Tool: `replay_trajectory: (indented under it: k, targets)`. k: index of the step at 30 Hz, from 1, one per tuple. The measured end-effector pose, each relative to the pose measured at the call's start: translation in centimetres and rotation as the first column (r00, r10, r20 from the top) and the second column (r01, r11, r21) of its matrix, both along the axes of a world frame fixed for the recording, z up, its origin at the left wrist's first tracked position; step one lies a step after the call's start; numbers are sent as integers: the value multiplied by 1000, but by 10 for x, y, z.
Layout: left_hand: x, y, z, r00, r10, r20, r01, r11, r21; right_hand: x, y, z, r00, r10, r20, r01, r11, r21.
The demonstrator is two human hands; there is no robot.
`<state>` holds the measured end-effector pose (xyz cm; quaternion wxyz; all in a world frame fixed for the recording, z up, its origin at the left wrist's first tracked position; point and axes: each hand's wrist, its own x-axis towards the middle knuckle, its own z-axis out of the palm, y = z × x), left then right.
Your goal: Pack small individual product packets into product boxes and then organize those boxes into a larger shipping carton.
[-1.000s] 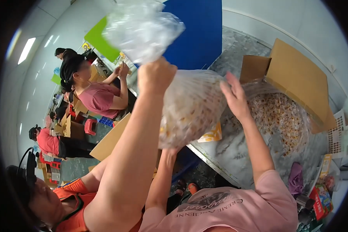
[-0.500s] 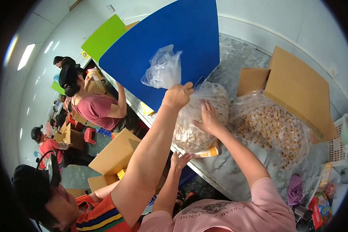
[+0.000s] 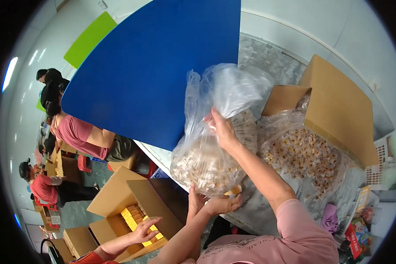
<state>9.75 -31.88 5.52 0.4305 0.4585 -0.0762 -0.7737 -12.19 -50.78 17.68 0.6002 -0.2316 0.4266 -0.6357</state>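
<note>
Grasping with the right hand (image 3: pixel 222 127) the loose upper film of the clear bag (image 3: pixel 202 169), with fingers bent into the plastic. Keeping the left hand (image 3: pixel 195 203) at the lower near side of the same bag; cannot tell whether gripping it or only supporting it. Seen at the near edge of the table (image 3: pixel 264 213): this bag, filled with small pale pieces, before a big blue panel (image 3: pixel 154 75). Cannot tell how much of its weight is resting there. Placed just below the bag, crossing over the left forearm: a co-worker's hand (image 3: pixel 224 204). Spread above an open carton (image 3: pixel 114 189) with yellow boxes (image 3: pixel 134 218): another hand (image 3: pixel 146 231), near an orange sleeve. Lying to the right on the table: a second clear bag (image 3: pixel 301 154) of wrapped pieces, partly inside a tipped carton (image 3: pixel 341 110). Nearer, on the right: a purple cloth (image 3: pixel 330 218).
</note>
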Motion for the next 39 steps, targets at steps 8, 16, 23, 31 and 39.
replay_trajectory:
  k: [8,16,23,31,39]
  targets:
    - [-72,-31,11,994,-19,110,38,984,-174,-23,17,104,987,-127,-100,100,966,-240]
    - [-121,-113,-18,991,32,130,20,922,-386,-84,-36,89,870,-247,-426,147,956,-253]
    - [2,-37,-57,729,192,657,-157,981,-113,-167,57,-59,-104,-217,-971,-175,965,-197]
    - [-53,-113,-22,-172,562,809,983,147,107,-179,385,-186,14,10,-1000,402,916,15]
    - [-99,-33,-44,-65,550,832,942,-242,234,-182,459,-237,-313,321,-894,725,689,-6]
